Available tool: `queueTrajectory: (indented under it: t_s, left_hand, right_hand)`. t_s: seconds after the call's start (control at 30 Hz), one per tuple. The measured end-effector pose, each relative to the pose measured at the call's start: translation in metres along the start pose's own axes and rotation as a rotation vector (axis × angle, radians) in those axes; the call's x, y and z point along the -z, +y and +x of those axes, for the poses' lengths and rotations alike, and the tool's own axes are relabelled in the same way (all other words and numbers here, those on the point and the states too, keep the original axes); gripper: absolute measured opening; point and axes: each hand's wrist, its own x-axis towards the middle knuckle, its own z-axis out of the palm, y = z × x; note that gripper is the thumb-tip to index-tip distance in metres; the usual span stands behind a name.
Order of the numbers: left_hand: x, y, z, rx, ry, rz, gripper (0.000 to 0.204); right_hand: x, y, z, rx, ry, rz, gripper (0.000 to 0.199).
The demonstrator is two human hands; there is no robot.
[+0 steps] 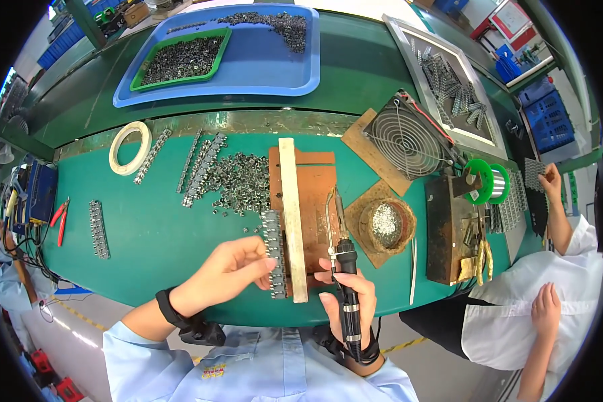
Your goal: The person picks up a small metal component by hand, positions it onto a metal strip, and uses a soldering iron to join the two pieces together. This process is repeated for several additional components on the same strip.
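My left hand rests on the green bench with its fingertips on a row of small grey metal parts. That row lies against a pale wooden bar laid over a brown board. My right hand grips a black-handled soldering iron; its tip points away from me over the board. A heap of loose grey parts lies just left of the board.
A round pot of solder dross, a wire-guarded fan, a green solder spool and a dark metal box sit to the right. Tape roll, red pliers and blue trays lie left and behind. Another person sits at right.
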Motion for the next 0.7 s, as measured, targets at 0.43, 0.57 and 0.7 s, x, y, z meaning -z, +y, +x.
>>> queueTrajectory:
  t_s: [0.43, 0.57, 0.7]
  left_hand:
    - [-0.01, -0.009, 0.013, -0.012, -0.048, -0.004, 0.019]
    - [-0.009, -0.009, 0.014, -0.011, -0.046, -0.009, 0.019]
    - [-0.014, -0.011, 0.014, -0.013, -0.007, -0.021, 0.019]
  right_hand:
    - [0.002, 0.002, 0.008, 0.048, -0.12, -0.175, 0.03]
    - [0.001, 0.003, 0.008, 0.083, -0.128, -0.166, 0.032]
    - [0.0, 0.003, 0.008, 0.119, -0.143, -0.153, 0.032]
